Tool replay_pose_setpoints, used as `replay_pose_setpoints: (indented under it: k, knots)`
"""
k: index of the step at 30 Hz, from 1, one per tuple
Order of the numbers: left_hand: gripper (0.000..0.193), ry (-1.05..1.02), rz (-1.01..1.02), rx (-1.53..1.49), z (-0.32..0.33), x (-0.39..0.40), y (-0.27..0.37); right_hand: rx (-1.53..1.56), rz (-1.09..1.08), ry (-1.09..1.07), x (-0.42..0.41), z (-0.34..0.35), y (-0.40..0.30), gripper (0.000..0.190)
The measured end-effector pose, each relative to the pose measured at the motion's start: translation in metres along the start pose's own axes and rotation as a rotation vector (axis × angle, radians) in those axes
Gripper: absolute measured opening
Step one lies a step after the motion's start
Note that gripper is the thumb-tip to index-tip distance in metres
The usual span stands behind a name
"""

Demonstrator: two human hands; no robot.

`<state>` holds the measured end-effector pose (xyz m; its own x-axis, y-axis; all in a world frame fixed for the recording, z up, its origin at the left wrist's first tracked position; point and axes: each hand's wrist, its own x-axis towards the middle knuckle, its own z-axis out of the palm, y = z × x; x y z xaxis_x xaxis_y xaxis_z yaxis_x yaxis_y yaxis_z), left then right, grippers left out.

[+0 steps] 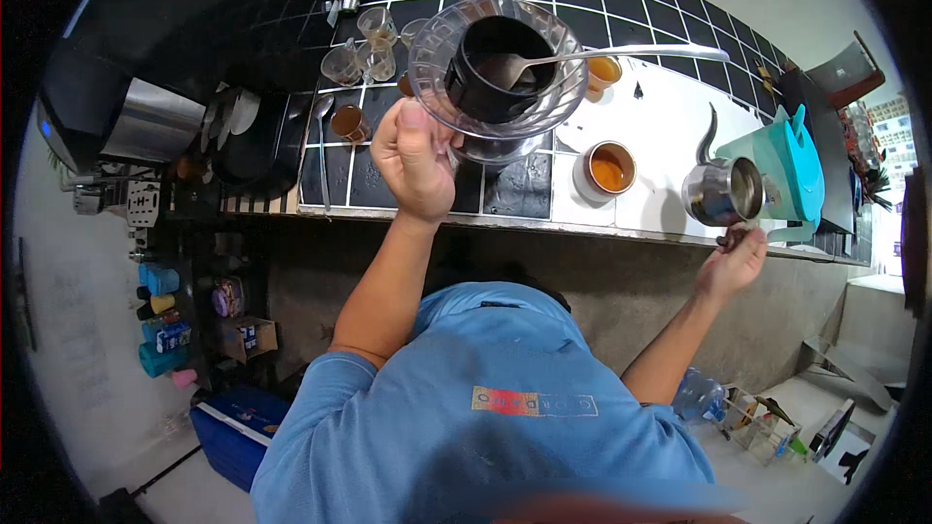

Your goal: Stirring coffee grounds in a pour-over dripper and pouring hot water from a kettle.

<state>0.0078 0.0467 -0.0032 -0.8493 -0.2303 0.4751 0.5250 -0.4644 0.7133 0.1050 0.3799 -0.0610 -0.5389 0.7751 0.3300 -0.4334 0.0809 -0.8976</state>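
My left hand (419, 160) grips the handle of a clear plastic coffee dripper (429, 62), raised above the counter. A black cup (502, 98) sits in the dripper, and a metal spoon (619, 52) rests in the cup with its handle pointing right. At the counter's right part, my right hand (739, 262) holds a steel gooseneck kettle (713, 193) by its handle; its spout is towards the back. Between the hands, a round cup of orange-brown liquid (610, 169) stands on the white surface. Another cup of amber liquid (603, 71) is behind it.
Several clear glass cups (341, 64), a brown-filled glass (350, 124) and a spoon (323, 153) are on the black tiles at left. A pitcher with a turquoise lid (804, 167) stands right of the kettle. The counter's front edge (510, 220) runs before me.
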Motion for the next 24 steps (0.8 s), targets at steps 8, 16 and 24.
replay_pose_setpoints:
  k: [8, 16, 24]
  knots:
    - [0.034, 0.036, -0.039, 0.006, -0.001, 0.005, -0.004, -0.196, -0.060, 0.100, -0.012, 0.013, 0.059, 0.017]
    - [0.034, 0.051, -0.080, -0.040, -0.019, 0.007, -0.014, -0.245, 0.001, 0.115, -0.014, 0.025, 0.065, 0.019]
    - [0.033, -0.079, -0.062, -0.116, -0.022, 0.013, -0.012, -0.360, -0.486, 0.093, -0.025, 0.079, 0.000, 0.023]
